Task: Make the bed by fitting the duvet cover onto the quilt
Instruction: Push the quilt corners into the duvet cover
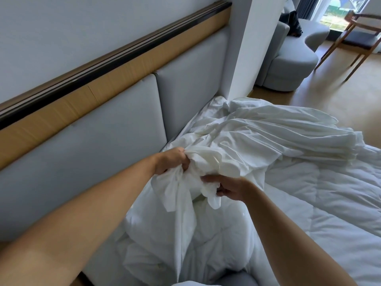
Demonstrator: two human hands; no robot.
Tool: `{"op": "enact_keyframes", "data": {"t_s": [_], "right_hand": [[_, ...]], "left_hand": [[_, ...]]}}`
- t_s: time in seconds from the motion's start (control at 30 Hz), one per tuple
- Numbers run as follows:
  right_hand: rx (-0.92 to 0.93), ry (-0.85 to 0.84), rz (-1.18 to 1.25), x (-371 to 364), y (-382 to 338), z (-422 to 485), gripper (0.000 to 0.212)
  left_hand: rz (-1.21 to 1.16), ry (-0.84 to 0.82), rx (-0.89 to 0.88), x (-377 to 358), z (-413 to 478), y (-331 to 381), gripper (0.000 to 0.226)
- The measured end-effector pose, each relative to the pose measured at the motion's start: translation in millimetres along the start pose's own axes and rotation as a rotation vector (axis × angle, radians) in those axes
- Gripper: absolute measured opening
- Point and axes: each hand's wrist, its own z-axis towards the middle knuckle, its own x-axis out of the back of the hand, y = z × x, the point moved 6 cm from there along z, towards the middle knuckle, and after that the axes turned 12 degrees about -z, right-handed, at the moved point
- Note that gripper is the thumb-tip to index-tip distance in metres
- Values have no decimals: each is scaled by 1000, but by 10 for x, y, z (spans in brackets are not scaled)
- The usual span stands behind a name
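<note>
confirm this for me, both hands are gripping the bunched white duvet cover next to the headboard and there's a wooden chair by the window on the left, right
Not quite. The head view shows the left hand and right hand gripping the bunched white duvet cover next to the headboard, but the wooden chair by the window stands on the right.

- Duvet cover (pixel 247 137) lies bunched on top of the quilt (pixel 329 203), spreading right across the bed.
- Headboard (pixel 103 141) runs along the left, touching the bedding.
- Sofa (pixel 288 65) sits behind the bed, chair (pixel 362 36) to its right.
</note>
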Motion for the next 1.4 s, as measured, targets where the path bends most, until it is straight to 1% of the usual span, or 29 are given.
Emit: {"op": "enact_keyframes", "data": {"t_s": [0.03,0.07,0.1,0.17,0.23,0.27,0.3,0.33,0.4,0.43,0.5,0.57,0.63,0.7,0.77,0.83,0.87,0.9,0.93,1.0,1.03,1.07,1.13,1.17,1.23,1.27,1.3,1.37,1.4], "right_hand": [[-3,-58,-88,-44,-13,-23,41],[-3,-92,-177,-74,-23,-33,43],[-10,-86,-259,-81,-32,-22,43],[8,4,-351,-56,-80,16,40],[74,102,-313,-10,-125,65,25],[97,141,-268,9,-135,75,18],[107,170,-214,28,-127,83,16],[102,182,-160,45,-93,101,21],[66,143,-91,24,-12,117,29],[47,110,-58,0,25,123,29],[3,85,-6,-20,71,122,24],[-33,110,3,-3,70,100,19],[-42,142,-11,20,39,85,13],[-57,119,-46,12,23,80,22],[-87,31,-40,-41,24,46,18],[-116,-106,15,-110,36,1,11],[-116,-159,25,-144,34,-15,12],[-102,-173,0,-166,26,-18,14],[-70,-139,-61,-170,13,3,19],[30,31,-174,-140,-32,74,31],[67,99,-177,-133,-48,94,34],[92,134,-151,-130,-46,111,33],[111,133,-95,-122,-14,124,23],[109,117,-80,-115,-2,108,19],[93,101,-78,-90,-8,68,22],[74,110,-82,-70,-13,54,26],[55,123,-89,-54,-19,43,25],[28,134,-113,-35,-7,23,13],[17,135,-127,-36,14,17,10]], "left_hand": [[-17,26,-16,8,-6,45,19],[-38,33,-29,-6,-17,71,14],[-63,31,-40,-29,-15,79,13],[-87,-1,-41,-78,15,37,17],[-39,-47,-21,-92,25,-55,23],[14,-71,-4,-77,19,-102,33],[74,-101,21,-60,8,-150,45],[139,-141,60,-60,-21,-198,51],[258,-221,145,-80,-85,-294,53],[289,-243,168,-90,-106,-331,53],[273,-257,177,-110,-150,-375,58],[197,-264,162,-118,-186,-397,61],[128,-284,145,-117,-220,-380,59],[98,-298,113,-106,-223,-327,52],[78,-228,47,-81,-196,-223,48],[25,-93,-71,-44,-146,-87,40],[-2,-37,-139,-42,-133,-16,35],[-17,6,-203,-53,-121,45,32],[-22,42,-260,-70,-104,93,31],[-20,96,-335,-92,-59,133,34],[-25,111,-342,-90,-36,130,33],[-24,115,-334,-80,-20,119,31],[14,92,-297,-43,-21,87,32],[40,62,-262,-23,-30,50,35],[73,-44,-146,-24,-62,-81,38],[98,-106,-77,-52,-81,-165,43],[146,-157,-12,-91,-103,-248,50],[273,-227,94,-180,-137,-392,63],[299,-261,130,-232,-148,-453,66]]}}
